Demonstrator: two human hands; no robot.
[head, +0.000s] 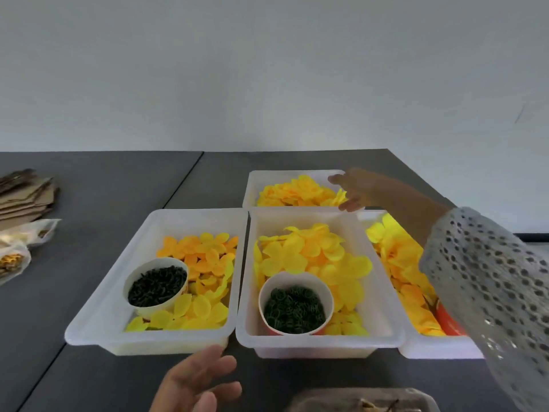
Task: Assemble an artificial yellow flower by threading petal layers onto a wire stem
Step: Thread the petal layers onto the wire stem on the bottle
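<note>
Head view showed the right hand point(355, 188) stretched out over the far bin point(252, 185), fingers loosely spread above its heap of orange-yellow petals point(297, 193) and pinching nothing that could be made out — a reach, by the look of it, for the first petal layer. Nearer than that hand, three more white bins stood side by side so each size of petal was within one arm's sweep: the middle bin point(386, 292) directly on the near side of the fingers, piled with bright yellow petal layers point(300, 254) around a paper cup of dark green rings point(294, 310); the left bin point(104, 292) further off toward the other hand, holding mixed orange and yellow petals point(202, 257) and a cup of dark curled pieces point(157, 285); and the right bin point(439, 349) under the knitted sleeve point(481, 272), largely hidden by it. The left hand point(196, 382) hovered low over the dark table point(89, 367), just short of the left and middle bins' near rims, fingers relaxed and empty — probably waiting to take the stem. No wire stem could be told apart; a blurred tray point(365, 399) beside the left hand may have held some. Cardboard point(26, 197) and plastic bags point(17, 248) lay well away from both hands. Assembly seemed barely begun.
</note>
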